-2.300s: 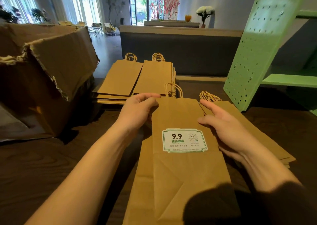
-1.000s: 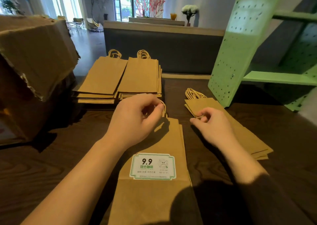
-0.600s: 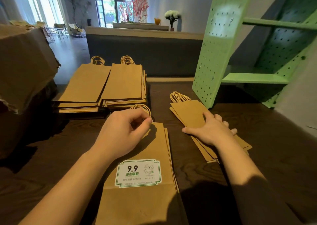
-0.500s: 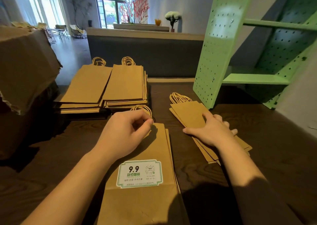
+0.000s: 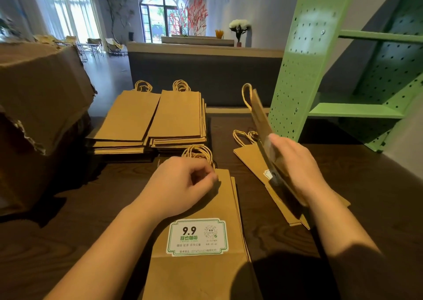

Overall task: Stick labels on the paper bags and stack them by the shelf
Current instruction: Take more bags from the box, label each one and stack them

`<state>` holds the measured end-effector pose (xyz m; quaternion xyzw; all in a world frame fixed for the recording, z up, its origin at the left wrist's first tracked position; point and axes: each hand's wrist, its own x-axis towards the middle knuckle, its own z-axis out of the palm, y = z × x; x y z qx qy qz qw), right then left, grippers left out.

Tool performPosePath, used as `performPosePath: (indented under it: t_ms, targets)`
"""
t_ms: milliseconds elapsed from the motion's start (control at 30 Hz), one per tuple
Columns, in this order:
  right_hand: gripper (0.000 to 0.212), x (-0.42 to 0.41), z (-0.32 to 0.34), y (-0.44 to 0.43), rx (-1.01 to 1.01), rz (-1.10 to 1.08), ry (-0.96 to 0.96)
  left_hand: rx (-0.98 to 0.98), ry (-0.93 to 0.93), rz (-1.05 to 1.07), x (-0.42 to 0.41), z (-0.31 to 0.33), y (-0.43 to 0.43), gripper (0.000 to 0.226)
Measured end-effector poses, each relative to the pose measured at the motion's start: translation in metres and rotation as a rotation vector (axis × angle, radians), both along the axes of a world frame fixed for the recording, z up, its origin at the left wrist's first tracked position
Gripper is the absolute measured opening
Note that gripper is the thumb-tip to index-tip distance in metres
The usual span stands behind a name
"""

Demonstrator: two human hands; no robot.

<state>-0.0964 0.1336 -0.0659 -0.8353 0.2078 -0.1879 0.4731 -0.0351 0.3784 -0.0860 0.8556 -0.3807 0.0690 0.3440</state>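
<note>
A: Nearest item?
B: A flat brown paper bag (image 5: 196, 274) lies on the dark wooden table (image 5: 68, 242), near centre, with its handle end pointing far. A white-and-green rectangular label (image 5: 196, 236) sits on its middle and reads "9.9".

A: Left hand?
B: The left hand (image 5: 183, 183) rests on the far end of that bag with its fingers curled. Thumb and forefinger are pinched together at the bag's top edge. The twine handle (image 5: 198, 153) loops out just beyond the knuckles. Logged as a pinch on the bag; cannot tell whether paper or cord sits between the fingertips.

A: Right hand?
B: The right hand (image 5: 295, 169), right of centre, grasps a second brown paper bag (image 5: 259, 116) round its lower part. This bag is off the table, tilted up on edge, handle uppermost. It is blurred close to the hand.

A: Beneath it?
B: A low stack of flat brown bags (image 5: 248, 161) lies on the table, just near of the green perforated metal shelf (image 5: 297, 82). The corner of a white label (image 5: 267, 174) shows on its top bag.

A: Farther out?
B: Two taller piles of plain bags stand side by side, left of centre: the left tall stack (image 5: 132, 116) and the right tall stack (image 5: 178, 114). Their handles point far. A torn cardboard box (image 5: 41, 89) stands at the left edge. Beyond the table is a grey counter with a pale top (image 5: 206, 70), carrying a vase of white flowers (image 5: 239, 23).
</note>
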Motion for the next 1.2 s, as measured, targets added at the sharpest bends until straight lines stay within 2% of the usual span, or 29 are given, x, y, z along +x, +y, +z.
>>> performPosePath:
  t_ms: [67,167,200,233,333,367,433,500,533,600,667,733,800,900,1033,1133,1200]
  targets:
    - [0.069,-0.003,0.009,0.001,0.201,0.014,-0.013,0.089,-0.016,-0.034,0.001,-0.001,0.0,0.016]
    - [0.113,-0.017,0.018,0.009,0.426,0.008,-0.025,0.111,-0.015,-0.02,0.003,-0.001,-0.002,0.029]
    - [0.119,-0.019,0.019,0.012,0.482,0.018,-0.041,0.108,-0.011,-0.008,0.003,-0.001,-0.002,0.035]
    - [0.11,-0.02,0.022,0.019,0.497,0.057,-0.04,0.088,0.003,-0.001,0.001,-0.001,-0.003,0.04]
    - [0.029,-0.024,0.024,0.038,0.364,0.268,0.014,-0.144,0.125,-0.033,0.004,-0.001,-0.003,0.042]
    - [0.014,-0.023,0.026,0.047,0.288,0.306,0.025,-0.26,0.21,-0.058,0.005,0.0,-0.004,0.043]
    - [0.009,-0.022,0.022,0.059,0.153,0.425,0.041,-0.494,0.488,-0.12,0.003,0.007,-0.004,0.047]
    - [0.042,-0.018,0.011,0.061,-0.004,0.526,0.028,-0.705,0.776,-0.147,0.003,0.014,-0.004,0.054]
    - [0.056,-0.014,0.004,0.059,-0.065,0.556,0.029,-0.766,0.835,-0.11,0.004,0.015,-0.004,0.054]
    - [0.066,-0.008,-0.005,0.055,-0.103,0.575,0.029,-0.815,0.841,0.029,0.006,0.016,-0.005,0.044]
    - [0.054,-0.008,-0.003,0.055,-0.087,0.56,0.002,-0.879,0.855,0.15,0.008,0.016,-0.007,0.031]
    - [0.042,-0.006,-0.003,0.053,-0.031,0.486,-0.063,-0.941,0.89,0.189,0.01,0.017,-0.006,0.03]
    - [0.047,-0.004,-0.002,0.05,0.166,0.433,-0.101,-0.956,0.872,0.183,0.013,0.018,-0.003,0.034]
    - [0.06,-0.008,0.004,0.047,0.449,0.472,-0.095,-0.917,0.779,0.208,0.016,0.019,0.002,0.049]
    - [0.065,-0.01,0.007,0.048,0.658,0.6,-0.085,-0.851,0.753,0.24,0.022,0.018,0.01,0.04]
    - [0.061,-0.009,0.002,0.051,0.528,0.575,-0.053,-0.713,0.697,0.186,0.022,0.015,0.015,0.019]
    - [0.052,-0.005,-0.002,0.049,0.411,0.543,-0.009,-0.605,0.586,0.211,0.021,0.011,0.016,0.009]
